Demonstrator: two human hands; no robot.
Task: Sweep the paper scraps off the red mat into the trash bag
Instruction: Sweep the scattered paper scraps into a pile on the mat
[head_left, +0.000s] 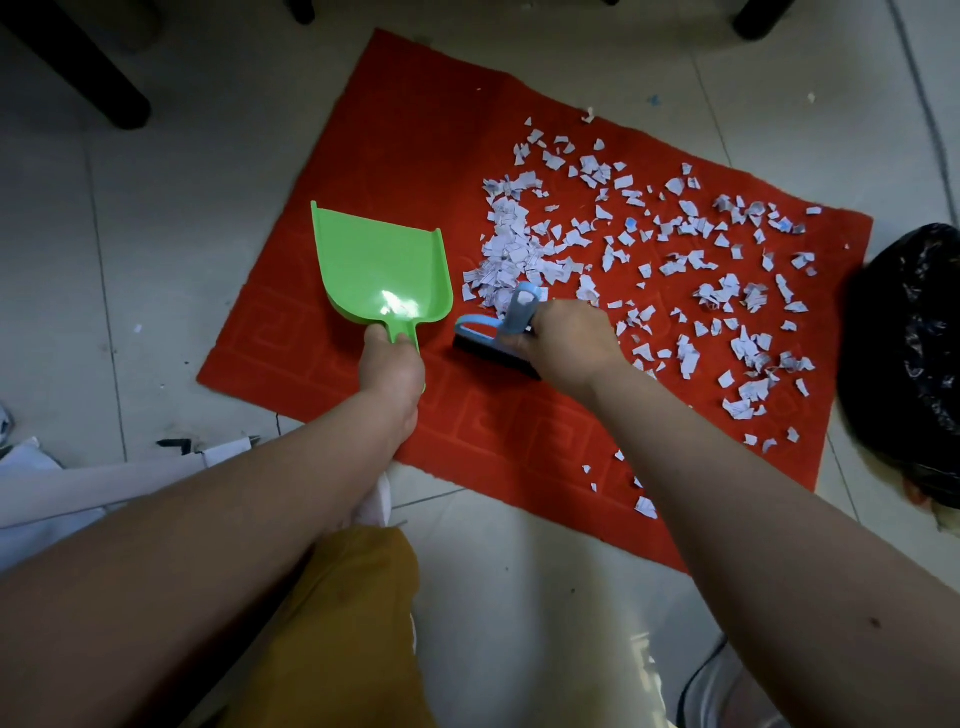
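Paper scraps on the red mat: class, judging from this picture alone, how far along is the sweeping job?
Early. Done: some paper scraps are heaped beside the green dustpan, which is still empty. In hand: the left hand grips the dustpan's handle, and the right hand holds the blue brush on the red mat. Left: most scraps lie scattered on the mat; none visibly in the black trash bag.

Dustpan (382, 262) left on mat (415, 130), scraps (675, 249) right, bag (904, 353) beyond
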